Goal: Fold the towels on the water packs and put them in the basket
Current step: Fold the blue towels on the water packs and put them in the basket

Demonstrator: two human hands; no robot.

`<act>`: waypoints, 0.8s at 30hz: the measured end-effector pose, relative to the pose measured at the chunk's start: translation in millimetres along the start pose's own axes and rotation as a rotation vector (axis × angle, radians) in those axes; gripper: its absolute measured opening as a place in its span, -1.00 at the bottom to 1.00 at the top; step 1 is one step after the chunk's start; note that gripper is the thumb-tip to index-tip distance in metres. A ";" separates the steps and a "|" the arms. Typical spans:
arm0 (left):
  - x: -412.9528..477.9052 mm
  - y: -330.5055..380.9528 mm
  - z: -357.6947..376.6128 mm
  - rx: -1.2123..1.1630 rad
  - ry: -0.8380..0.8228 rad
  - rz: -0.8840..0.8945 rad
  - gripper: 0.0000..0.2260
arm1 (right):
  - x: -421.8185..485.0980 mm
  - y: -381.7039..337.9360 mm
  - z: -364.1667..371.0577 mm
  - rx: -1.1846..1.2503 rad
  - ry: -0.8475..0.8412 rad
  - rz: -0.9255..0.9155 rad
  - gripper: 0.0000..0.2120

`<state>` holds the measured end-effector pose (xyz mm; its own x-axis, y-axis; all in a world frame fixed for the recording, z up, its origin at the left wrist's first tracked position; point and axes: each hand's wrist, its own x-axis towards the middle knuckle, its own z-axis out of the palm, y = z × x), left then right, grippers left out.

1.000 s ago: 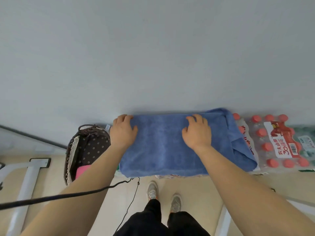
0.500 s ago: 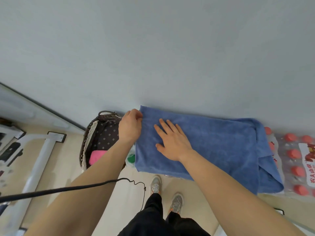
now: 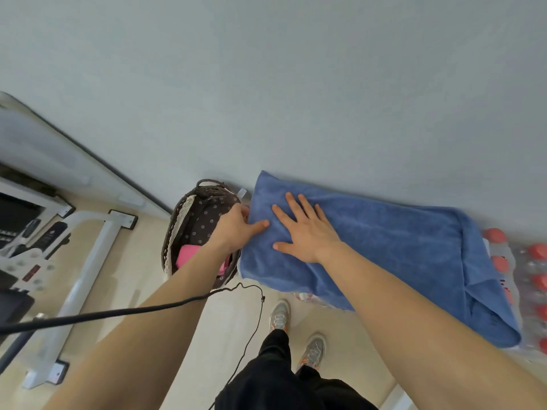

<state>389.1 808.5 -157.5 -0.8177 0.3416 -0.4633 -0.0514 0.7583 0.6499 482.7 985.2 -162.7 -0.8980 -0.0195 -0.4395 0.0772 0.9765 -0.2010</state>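
Left grip [image 3: 233, 229] pinches the blue towel [image 3: 399, 250] by the edge nearest the basket [image 3: 183, 214], thumb on top. Right grip [image 3: 306, 232] lies flat and spread on the cloth, just past it. The towel sits on the water packs [image 3: 532, 279], right beside the basket. Looks soft, light, floppy — I'd take it by corners or that edge, or it'll sag.

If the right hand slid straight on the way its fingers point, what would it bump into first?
The right hand lies flat on the blue towel, pointing toward the towel's far left corner. Past that edge it would probably meet the grey wall first, though depth there is hard to judge.
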 end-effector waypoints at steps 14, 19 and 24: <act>-28.9 27.6 -20.0 0.253 0.115 0.066 -0.69 | -60.9 37.1 -18.8 0.182 0.134 0.224 -0.29; -24.8 99.2 25.0 0.359 -0.073 0.259 -0.79 | -126.6 106.5 -6.8 0.242 0.203 0.476 -0.31; -31.8 165.3 106.9 0.465 -0.261 0.506 -0.85 | -201.2 171.4 11.4 0.262 0.330 0.827 -0.41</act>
<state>467.9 982.3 -99.8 -0.5108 0.7895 -0.3403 0.5924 0.6101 0.5262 681.5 1154.1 -118.7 -0.5882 0.7629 -0.2683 0.8075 0.5720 -0.1438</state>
